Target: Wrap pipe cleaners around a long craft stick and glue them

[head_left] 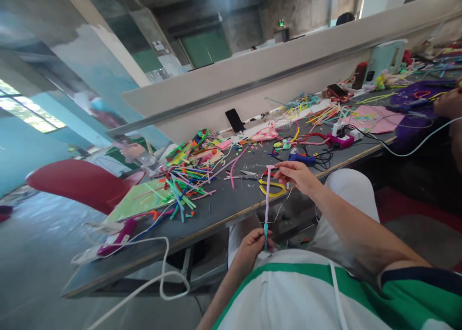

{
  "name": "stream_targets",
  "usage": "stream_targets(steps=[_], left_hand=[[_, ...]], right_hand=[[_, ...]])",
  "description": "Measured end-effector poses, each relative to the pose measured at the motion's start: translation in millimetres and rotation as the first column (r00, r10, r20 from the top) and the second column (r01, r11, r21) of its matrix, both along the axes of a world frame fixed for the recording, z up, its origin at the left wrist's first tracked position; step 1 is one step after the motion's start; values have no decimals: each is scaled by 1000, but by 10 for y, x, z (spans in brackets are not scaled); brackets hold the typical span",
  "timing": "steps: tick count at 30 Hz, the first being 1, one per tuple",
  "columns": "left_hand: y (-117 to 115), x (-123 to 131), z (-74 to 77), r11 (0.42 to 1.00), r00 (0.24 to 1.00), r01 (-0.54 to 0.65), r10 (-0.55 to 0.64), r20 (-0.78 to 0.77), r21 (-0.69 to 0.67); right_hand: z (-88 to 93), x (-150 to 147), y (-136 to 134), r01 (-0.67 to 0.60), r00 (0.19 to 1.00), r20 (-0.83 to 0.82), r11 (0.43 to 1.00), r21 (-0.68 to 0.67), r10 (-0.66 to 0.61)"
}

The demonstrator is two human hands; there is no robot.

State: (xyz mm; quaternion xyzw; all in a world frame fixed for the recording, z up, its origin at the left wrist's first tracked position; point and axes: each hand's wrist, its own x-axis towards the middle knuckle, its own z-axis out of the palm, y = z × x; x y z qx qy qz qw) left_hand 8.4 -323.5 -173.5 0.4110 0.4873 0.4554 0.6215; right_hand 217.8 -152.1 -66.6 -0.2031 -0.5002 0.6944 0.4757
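My left hand [253,243] is closed on the teal lower end of a fuzzy pipe cleaner strip [267,195], whose upper length is pale pink. The strip stands nearly upright in front of the table edge. At its bent top, my right hand [298,176] pinches it between thumb and fingers. Thin wire or thread runs out beside the strip. Just behind it on the table lie scissors [273,191] with yellow handles. A blue glue gun [302,158] rests beyond my right hand.
Several cut pipe cleaners [184,185] are heaped at the left, partly on a green sheet [140,200]. A phone [234,120] leans against the partition. Purple power strips [339,140] trail cables. A red chair [83,183] stands left; another person's hand [449,103] is far right.
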Motion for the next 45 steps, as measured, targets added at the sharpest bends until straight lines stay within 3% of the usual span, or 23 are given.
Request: stream_targets(steps=[6, 8, 10, 13, 15, 17, 20, 25, 30, 34, 38, 40, 43, 45], left_hand=[[-10, -156, 62, 995, 993, 79, -74, -92, 58], [-6, -297, 205, 996, 973, 37, -17, -230, 83], [1, -438, 451, 983, 907, -68, 133, -399, 172], [42, -533, 931, 860, 689, -142, 441, -575, 490], [108, -491, 1220, 728, 520, -47, 602, -606, 684], [210, -396, 1414, 639, 432, 86, 668, -607, 764], [401, -265, 1518, 594, 397, 188, 682, -614, 782], [621, -246, 1483, 595, 336, 233, 693, -637, 770], [652, -304, 1478, 624, 382, 217, 654, -653, 751], [636, -313, 1513, 661, 441, 165, 614, -655, 732], [623, -317, 1583, 694, 508, 106, 578, -639, 712], [617, -321, 1617, 712, 563, 72, 549, -618, 699], [599, -339, 1655, 752, 672, 38, 468, -573, 658], [574, -371, 1664, 770, 760, -3, 416, -499, 638]], right_hand=[[160, -166, 57, -42, 989, 139, 999, -1, 42], [180, -205, 34, -44, 985, 167, 999, 0, 43], [202, -231, -3, -52, 978, 202, 999, 11, 48], [261, -271, -68, -63, 963, 264, 997, 39, 51], [315, -313, -110, -76, 953, 299, 996, 54, 56], [368, -365, -148, -94, 943, 326, 993, 69, 67], [422, -449, -190, -135, 932, 349, 987, 83, 98], [438, -540, -204, -204, 910, 387, 974, 100, 151], [418, -592, -185, -234, 878, 458, 960, 153, 141], [374, -646, -159, -196, 848, 530, 931, 309, 2], [381, -667, -138, -175, 806, 528, 745, 644, -267], [425, -664, -146, -181, 782, 524, 682, 709, -338], [514, -658, -186, -215, 757, 561, 682, 699, -336], [571, -657, -226, -221, 767, 581, 737, 639, -273]])
